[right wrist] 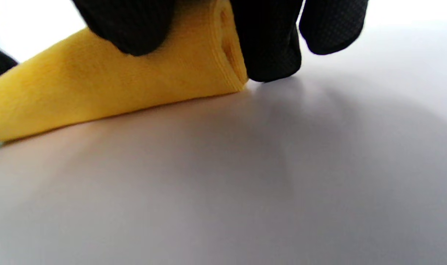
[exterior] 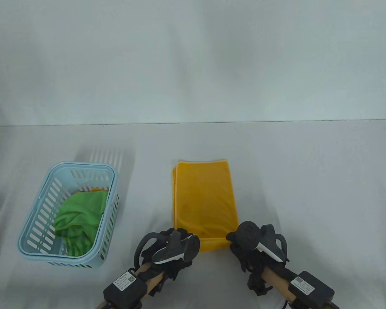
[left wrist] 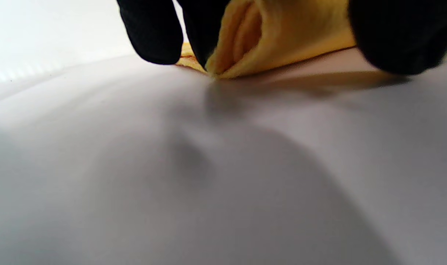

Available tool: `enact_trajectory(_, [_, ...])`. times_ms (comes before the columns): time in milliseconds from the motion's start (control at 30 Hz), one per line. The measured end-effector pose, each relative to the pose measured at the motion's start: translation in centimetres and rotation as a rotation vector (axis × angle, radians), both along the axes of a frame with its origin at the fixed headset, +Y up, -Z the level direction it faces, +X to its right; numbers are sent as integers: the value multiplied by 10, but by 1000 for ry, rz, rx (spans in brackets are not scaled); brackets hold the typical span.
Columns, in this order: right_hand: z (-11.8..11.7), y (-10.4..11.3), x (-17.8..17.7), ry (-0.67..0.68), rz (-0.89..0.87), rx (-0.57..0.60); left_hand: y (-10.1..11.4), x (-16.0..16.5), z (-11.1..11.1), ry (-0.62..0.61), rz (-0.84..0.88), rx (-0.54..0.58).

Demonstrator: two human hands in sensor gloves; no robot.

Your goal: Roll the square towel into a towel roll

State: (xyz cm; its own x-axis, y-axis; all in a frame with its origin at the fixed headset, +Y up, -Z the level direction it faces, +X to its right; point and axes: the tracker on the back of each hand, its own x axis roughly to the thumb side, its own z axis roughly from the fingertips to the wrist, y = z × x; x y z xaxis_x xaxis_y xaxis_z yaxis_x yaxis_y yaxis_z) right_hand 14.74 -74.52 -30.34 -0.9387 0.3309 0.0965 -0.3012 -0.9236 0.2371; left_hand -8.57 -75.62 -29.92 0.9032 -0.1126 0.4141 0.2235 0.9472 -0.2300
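Observation:
A yellow towel, folded into a long strip, lies on the white table and runs away from me. Its near end is curled into a small roll. My left hand grips the roll's left end; the left wrist view shows the rolled layers between my black gloved fingers. My right hand grips the right end; the right wrist view shows the roll's spiral end under my fingers. The trackers hide my fingertips in the table view.
A light blue slotted basket stands at the left with a crumpled green cloth and a bit of orange cloth inside. The table's far edge meets a white backdrop.

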Motion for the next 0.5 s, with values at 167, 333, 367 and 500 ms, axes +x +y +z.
enact_trajectory(167, [-7,0,7,-44,-76,-40,8,-11,-8,56,92,-18])
enact_trajectory(333, [-9,0,14,-69,-174,-84,13,-26,-17,148,273,-122])
enact_trajectory(367, [-9,0,15,-74,-191,-96,14,-29,-17,162,290,-134])
enact_trajectory(500, [-10,-4,17,-91,-247,-136,16,-37,-19,205,331,-156])
